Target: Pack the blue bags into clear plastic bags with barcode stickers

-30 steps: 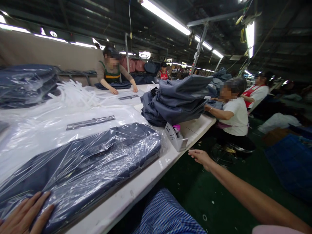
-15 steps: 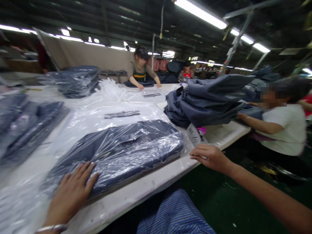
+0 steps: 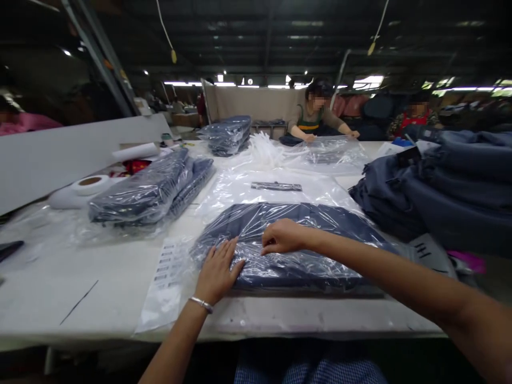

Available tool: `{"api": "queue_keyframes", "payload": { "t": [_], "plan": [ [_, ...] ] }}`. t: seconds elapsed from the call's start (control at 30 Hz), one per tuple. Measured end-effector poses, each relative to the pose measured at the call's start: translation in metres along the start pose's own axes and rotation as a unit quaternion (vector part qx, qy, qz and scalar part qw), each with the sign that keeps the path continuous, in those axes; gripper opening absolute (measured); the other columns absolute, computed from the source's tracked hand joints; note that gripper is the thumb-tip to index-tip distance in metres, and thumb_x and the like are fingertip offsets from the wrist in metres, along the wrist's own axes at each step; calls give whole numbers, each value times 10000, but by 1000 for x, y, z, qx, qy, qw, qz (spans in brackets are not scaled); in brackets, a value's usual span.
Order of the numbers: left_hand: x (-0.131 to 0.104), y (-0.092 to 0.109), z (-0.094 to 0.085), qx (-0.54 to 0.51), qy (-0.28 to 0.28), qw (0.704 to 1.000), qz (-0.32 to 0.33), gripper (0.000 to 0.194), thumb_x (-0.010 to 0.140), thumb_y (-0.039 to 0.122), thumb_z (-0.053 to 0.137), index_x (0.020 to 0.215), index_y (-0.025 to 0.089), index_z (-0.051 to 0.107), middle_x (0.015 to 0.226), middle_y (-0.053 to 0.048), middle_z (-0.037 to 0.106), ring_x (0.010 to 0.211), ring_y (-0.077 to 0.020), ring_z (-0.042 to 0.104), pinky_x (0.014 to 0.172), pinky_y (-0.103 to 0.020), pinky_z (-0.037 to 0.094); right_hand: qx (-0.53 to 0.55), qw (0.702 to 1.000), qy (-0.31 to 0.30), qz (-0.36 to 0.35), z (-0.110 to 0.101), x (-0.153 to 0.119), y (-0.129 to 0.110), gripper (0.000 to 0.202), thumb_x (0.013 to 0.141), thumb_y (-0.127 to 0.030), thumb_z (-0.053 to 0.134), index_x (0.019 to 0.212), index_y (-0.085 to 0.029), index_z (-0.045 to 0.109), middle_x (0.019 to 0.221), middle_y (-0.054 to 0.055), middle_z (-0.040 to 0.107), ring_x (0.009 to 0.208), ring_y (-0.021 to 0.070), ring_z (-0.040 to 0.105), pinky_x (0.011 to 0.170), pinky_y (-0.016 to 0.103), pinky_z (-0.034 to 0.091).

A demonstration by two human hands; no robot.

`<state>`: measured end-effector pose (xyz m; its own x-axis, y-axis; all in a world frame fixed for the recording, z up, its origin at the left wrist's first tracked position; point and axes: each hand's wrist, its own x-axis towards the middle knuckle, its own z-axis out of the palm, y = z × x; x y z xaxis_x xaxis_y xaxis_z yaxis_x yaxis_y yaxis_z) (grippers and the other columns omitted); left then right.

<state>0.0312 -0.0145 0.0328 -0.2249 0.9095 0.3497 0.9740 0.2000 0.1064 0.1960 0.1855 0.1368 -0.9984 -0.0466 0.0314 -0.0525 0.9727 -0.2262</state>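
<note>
A dark blue folded item in clear plastic (image 3: 312, 266) lies on the white table in front of me. Spread flat on its left end is my left hand (image 3: 219, 269), with a silver bangle at the wrist. My right hand (image 3: 282, 236) is over the middle of the package, its fingers curled together and pointing left; whatever they pinch is too small to make out. A sheet of printed labels (image 3: 166, 272) sits at the package's left edge. Behind the package are flat clear bags (image 3: 276, 194) with a dark strip.
Wrapped packages (image 3: 140, 186) and a white tape roll (image 3: 91, 184) are at the left. Another wrapped stack (image 3: 228, 133) stands at the back. Unwrapped dark blue items (image 3: 452, 186) are heaped at the right. A person across the table (image 3: 318, 120) handles a clear bag.
The view has swung left. My right hand has moved from the package's right end to above its middle. The person opposite now holds up a clear bag.
</note>
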Motion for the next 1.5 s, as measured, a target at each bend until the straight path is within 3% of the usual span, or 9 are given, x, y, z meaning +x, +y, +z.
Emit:
{"api": "queue_keyframes", "payload": {
  "t": [0.2, 0.37, 0.7, 0.8, 0.93, 1.03, 1.17, 1.37, 1.5],
  "plan": [
    [0, 2, 0, -24, 4, 1000, -18, 686, 946, 502, 400, 1520, 202, 174, 1479, -100, 444, 1368, -257, 407, 1129, -490, 333, -49, 997, -34, -50, 20, 65, 8, 292, 853, -494, 606, 822, -243, 753, 745, 5, 727, 627, 138, 588, 527, 242, 257],
    [-3, 2, 3, -39, 23, 999, -25, 717, 939, 507, 419, 1525, 196, 147, 1495, -103, 419, 1381, -261, 387, 1141, -490, 321, -94, 993, -72, -22, 29, 103, 8, 312, 815, -510, 625, 816, -232, 766, 738, 33, 737, 638, 168, 616, 522, 250, 279],
    [-4, 3, 7, -46, 27, 998, -27, 717, 930, 506, 438, 1527, 228, 154, 1500, -102, 407, 1373, -274, 399, 1150, -508, 309, -144, 985, -98, 5, 48, 136, 27, 403, 688, -579, 711, 834, -205, 735, 801, 64, 725, 707, 217, 625, 589, 261, 355],
    [-3, 3, 6, -46, 25, 998, -26, 711, 935, 494, 432, 1528, 227, 144, 1498, -100, 412, 1370, -273, 404, 1143, -514, 311, -96, 991, -89, 9, 49, 136, 44, 388, 690, -584, 730, 803, -214, 708, 771, 23, 707, 700, 184, 610, 580, 241, 331],
    [-2, 2, 5, -40, 17, 999, -29, 698, 939, 518, 405, 1522, 215, 170, 1508, -100, 396, 1378, -271, 391, 1136, -514, 325, -72, 996, -8, 59, 42, 123, 54, 271, 802, -464, 698, 813, -193, 697, 843, 37, 696, 789, 185, 616, 628, 243, 347],
    [-1, 1, 5, -32, 6, 999, -29, 699, 941, 530, 391, 1520, 204, 174, 1513, -103, 386, 1387, -262, 378, 1144, -514, 314, -68, 993, 54, 82, 44, 104, 41, 228, 925, -369, 561, 1005, -193, 682, 1031, 69, 680, 905, 189, 609, 709, 254, 379],
    [-1, -1, 5, -26, 3, 999, -25, 706, 939, 530, 397, 1523, 211, 161, 1495, -110, 416, 1380, -264, 388, 1134, -516, 324, -38, 996, 53, 53, 57, 80, 21, 186, 900, -384, 599, 1011, -276, 702, 1000, -2, 698, 900, 161, 625, 715, 233, 402],
    [0, -1, 4, -27, -4, 999, -23, 704, 943, 517, 404, 1524, 222, 139, 1492, -114, 422, 1380, -260, 389, 1132, -514, 320, -42, 985, 122, 115, 68, 57, 5, 301, 954, -214, 437, 1122, -201, 686, 1088, 88, 686, 938, 227, 645, 765, 306, 449],
    [1, -2, 4, -13, -17, 999, -29, 674, 948, 516, 385, 1517, 220, 176, 1499, -99, 414, 1387, -251, 376, 1134, -504, 317, -5, 990, 139, 11, 90, 41, -9, 356, 974, -261, 438, 1300, -220, 574, 1252, 79, 650, 1145, 220, 585, 1044, 391, 355]
  ]
}}
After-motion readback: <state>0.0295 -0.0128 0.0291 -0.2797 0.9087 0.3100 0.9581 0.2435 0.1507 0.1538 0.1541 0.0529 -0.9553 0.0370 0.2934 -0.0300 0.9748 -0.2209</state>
